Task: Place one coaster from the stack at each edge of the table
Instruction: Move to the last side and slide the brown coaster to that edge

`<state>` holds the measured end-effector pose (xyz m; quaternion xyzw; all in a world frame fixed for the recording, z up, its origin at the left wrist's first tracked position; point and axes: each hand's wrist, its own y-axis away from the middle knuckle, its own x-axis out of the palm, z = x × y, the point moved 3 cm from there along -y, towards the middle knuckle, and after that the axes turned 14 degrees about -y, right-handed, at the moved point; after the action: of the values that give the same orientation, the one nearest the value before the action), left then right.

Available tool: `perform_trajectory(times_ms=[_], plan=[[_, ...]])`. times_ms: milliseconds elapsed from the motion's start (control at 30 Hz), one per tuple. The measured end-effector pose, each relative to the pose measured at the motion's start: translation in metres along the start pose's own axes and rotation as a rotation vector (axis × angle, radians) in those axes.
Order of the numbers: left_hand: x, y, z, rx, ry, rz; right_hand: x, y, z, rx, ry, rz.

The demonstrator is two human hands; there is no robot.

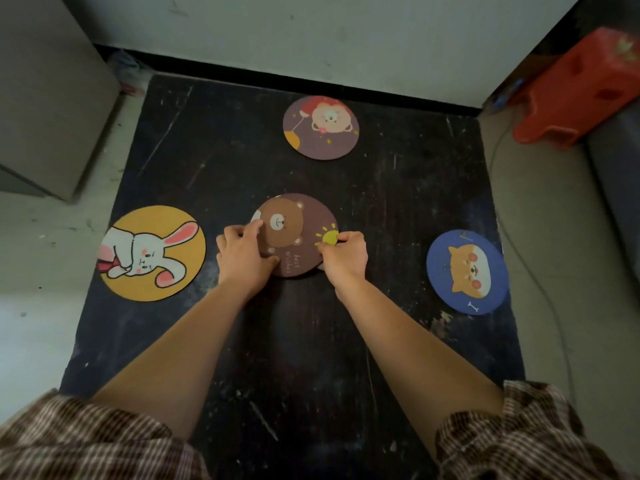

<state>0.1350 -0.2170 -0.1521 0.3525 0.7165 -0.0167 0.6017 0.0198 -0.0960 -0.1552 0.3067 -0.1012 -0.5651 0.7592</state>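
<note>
Hands pinch the bear coaster [294,233] at both rims, left grip [244,252] and right grip [344,256] steadying it for the counter's [311,358] near edge.

A round brown bear-print coaster [294,233] lies flat between the left hand [242,258] and right hand [344,258], with purple [321,127], yellow rabbit [152,253] and blue dog [467,271] coasters lying flat beyond, left and right of them.

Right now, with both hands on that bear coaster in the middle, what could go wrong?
Both the left hand and right hand pinch the bear coaster; if another lies beneath it, two might lift together. The rabbit coaster and dog coaster sit close to the table edges, so a passing forearm could knock either off.
</note>
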Motion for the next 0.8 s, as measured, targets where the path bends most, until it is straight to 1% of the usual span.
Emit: perform_trajectory(times_ms=[100,200,300,400,500,600,733,800], plan=[[-0.004,0.004,0.006,-0.043,0.064,0.001,-0.009,-0.001,0.006,-0.079,0.126,0.02],[-0.005,0.01,0.014,-0.051,0.107,0.009,-0.024,-0.003,0.014,-0.126,0.196,0.093],[-0.003,0.026,0.018,-0.074,0.231,0.004,-0.038,0.0,0.017,-0.074,0.186,0.234],[0.001,0.05,0.022,-0.073,0.352,0.027,-0.046,0.011,0.013,-0.018,0.268,0.433],[0.008,0.073,0.031,-0.038,0.409,0.085,-0.053,0.022,0.005,0.023,0.344,0.514],[0.017,0.094,0.046,-0.087,0.511,0.128,-0.059,0.032,-0.01,0.045,0.331,0.517],[0.034,0.126,0.065,-0.215,0.736,0.192,-0.07,0.051,-0.038,0.03,0.223,0.39],[0.043,0.141,0.075,-0.261,0.81,0.222,-0.078,0.064,-0.054,0.057,0.195,0.347]])
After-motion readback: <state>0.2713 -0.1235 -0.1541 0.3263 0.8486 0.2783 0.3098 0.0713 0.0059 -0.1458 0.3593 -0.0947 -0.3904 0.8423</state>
